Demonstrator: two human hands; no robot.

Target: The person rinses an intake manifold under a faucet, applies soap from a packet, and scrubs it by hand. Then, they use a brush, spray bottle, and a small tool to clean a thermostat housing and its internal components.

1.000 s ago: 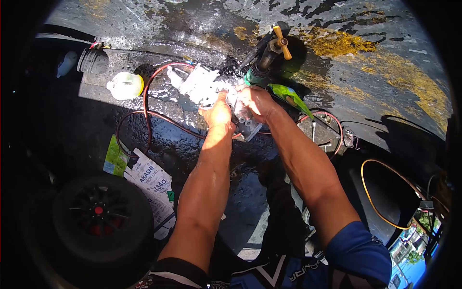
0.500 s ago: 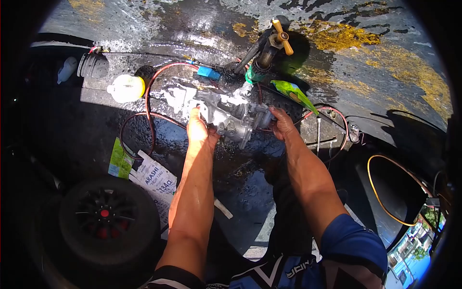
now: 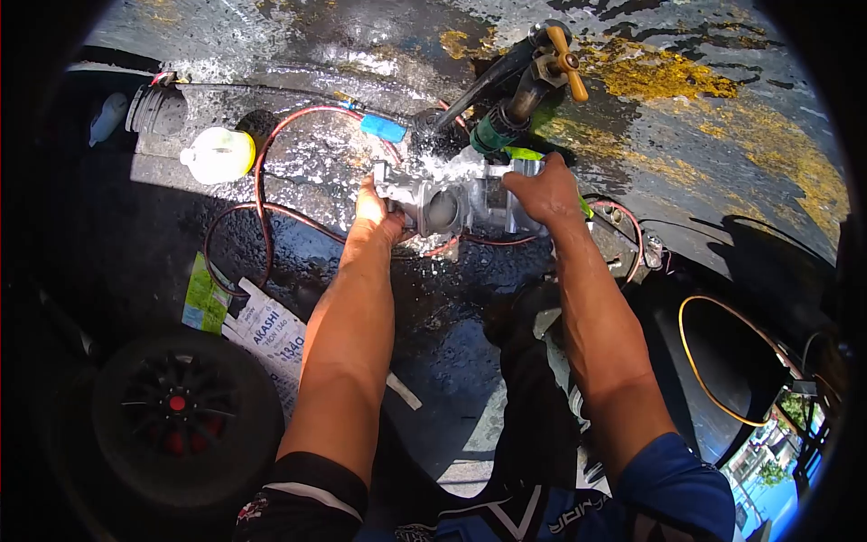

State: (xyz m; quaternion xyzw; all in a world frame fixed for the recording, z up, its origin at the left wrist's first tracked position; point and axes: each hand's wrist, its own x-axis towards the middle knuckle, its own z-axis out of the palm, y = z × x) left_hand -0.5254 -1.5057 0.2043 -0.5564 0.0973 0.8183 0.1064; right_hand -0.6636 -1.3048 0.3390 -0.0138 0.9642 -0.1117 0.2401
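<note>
Both of my hands hold a cast-metal engine part with a round bore (image 3: 441, 210), which looks like a throttle body. My left hand (image 3: 377, 219) is closed on its left end, thumb on top. At the right end, my right hand (image 3: 549, 191) is wrapped over the metal, fingers partly hidden. Water (image 3: 459, 166) runs from the green-ended outlet (image 3: 493, 130) of a tap (image 3: 533, 83) and splashes over the upper side of the part. The tap has a yellowish cross handle (image 3: 567, 61).
A red hose (image 3: 260, 176) loops over the wet ground, near a blue block-shaped item (image 3: 384, 127). A bright container with a yellow base (image 3: 219, 155) stands at left. Below are printed cardboard (image 3: 271, 330) and a wheel (image 3: 185, 420). A green packet (image 3: 522, 154) lies behind my right hand.
The part has been turned in my hands, so its round bore now faces up toward me. My right hand has moved up and over its right end. The view has shifted slightly.
</note>
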